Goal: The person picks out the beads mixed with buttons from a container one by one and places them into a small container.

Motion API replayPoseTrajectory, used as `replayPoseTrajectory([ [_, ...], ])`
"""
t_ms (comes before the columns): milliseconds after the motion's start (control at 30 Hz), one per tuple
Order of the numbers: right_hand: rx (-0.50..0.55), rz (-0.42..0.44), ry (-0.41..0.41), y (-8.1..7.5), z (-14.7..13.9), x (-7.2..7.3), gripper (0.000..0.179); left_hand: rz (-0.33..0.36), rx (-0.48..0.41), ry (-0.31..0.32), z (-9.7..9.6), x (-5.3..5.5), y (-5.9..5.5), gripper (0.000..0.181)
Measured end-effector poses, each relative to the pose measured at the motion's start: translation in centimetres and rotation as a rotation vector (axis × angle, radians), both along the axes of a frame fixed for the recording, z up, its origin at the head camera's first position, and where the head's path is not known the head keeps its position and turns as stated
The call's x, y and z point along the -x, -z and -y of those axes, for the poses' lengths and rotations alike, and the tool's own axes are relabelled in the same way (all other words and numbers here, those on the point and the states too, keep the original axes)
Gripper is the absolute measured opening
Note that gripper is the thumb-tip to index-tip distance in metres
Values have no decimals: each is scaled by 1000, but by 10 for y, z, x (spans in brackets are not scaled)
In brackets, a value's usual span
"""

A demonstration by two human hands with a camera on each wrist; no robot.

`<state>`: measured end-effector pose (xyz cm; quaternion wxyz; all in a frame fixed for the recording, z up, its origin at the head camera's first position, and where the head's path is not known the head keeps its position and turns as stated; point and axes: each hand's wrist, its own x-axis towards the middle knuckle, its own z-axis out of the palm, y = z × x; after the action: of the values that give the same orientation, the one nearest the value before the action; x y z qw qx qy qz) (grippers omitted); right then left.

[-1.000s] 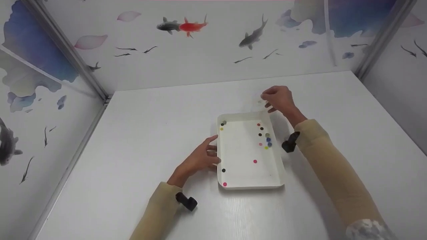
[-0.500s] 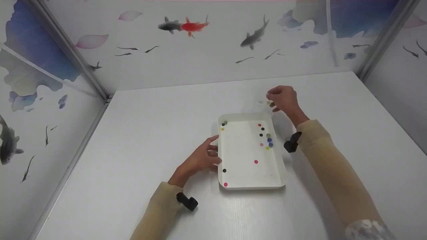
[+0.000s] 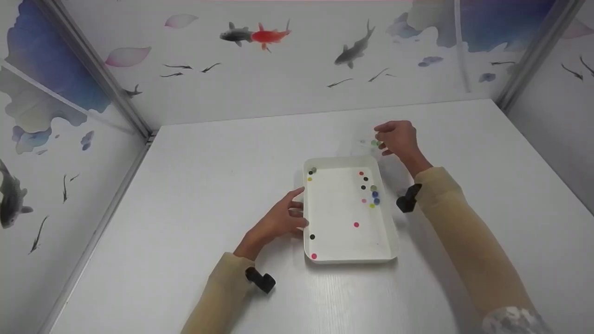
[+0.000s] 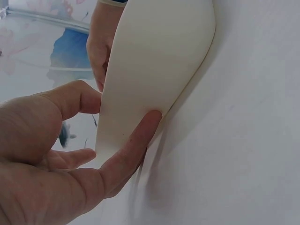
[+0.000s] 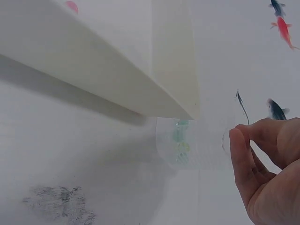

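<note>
The left hand [image 3: 280,220] is loosely spread, and its fingertips touch the outside of the white tray [image 3: 336,208]. The right hand [image 3: 400,138] is up by a see-through cup [image 5: 206,150], its thumb and pointing finger together; I can't tell if something tiny is between them. The cup is just past the tray's far edge, near the right corner, with green bits showing in it. The tray lies flat on the white tabletop [image 3: 209,185]. Two blue beads [image 3: 375,195] sit by its right side, and a black bead [image 3: 312,237] by its left.
</note>
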<state>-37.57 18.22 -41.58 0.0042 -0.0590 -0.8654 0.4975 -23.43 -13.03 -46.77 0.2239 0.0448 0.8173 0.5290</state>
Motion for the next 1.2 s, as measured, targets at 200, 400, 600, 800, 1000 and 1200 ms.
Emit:
replayPoseTrajectory([
  [200,1,-51,-13,-1,3,-2,30,33,-32,-4,0,-1,-1,90],
  [400,-1,-65,-21,-3,9,-4,30,36,-44,0,0,-2,-4,90],
  [600,15,-86,-27,-4,18,-9,29,30,-44,9,0,-3,-4,91],
  [800,33,-93,-58,-5,32,-12,28,35,-38,-6,-1,-3,-4,91],
  [1000,60,-62,-114,-7,45,-16,28,29,-30,-14,-1,-2,-1,93],
  [1200,87,-68,-147,-8,55,-19,29,18,-14,-10,-1,0,0,92],
])
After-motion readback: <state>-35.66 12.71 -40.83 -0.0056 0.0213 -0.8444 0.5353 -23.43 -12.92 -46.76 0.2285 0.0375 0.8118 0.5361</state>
